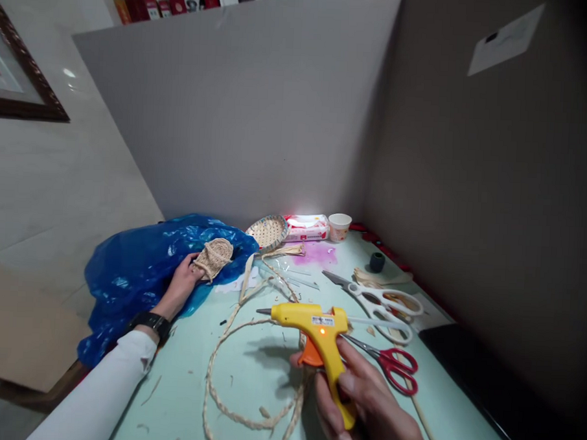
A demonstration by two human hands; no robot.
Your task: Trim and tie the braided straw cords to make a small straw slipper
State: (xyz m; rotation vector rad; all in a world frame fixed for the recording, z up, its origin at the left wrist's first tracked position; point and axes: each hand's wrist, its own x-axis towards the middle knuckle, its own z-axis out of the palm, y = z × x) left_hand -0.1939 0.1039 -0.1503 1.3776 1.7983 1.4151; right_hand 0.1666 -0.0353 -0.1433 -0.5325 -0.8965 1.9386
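Observation:
My right hand (363,398) is wrapped round the handle of a yellow hot glue gun (330,335), with fingers at its orange trigger. The gun's nozzle points left, its light glows orange, and a glue stick extends from the back. My left hand (186,277) grips a small woven straw slipper (215,257) in front of a blue plastic bag (150,259). Between the hands, a braided straw cord (211,372) lies in loose loops on the pale green table (169,396). Part of the cord is hidden behind the gun and my right hand.
White-handled scissors (382,302) and red-handled scissors (398,370) lie at the right. Towards the back are a woven basket (267,233), a tissue pack (307,228), a paper cup (339,227) and a dark thread spool (376,262). Grey partitions (278,115) enclose the table.

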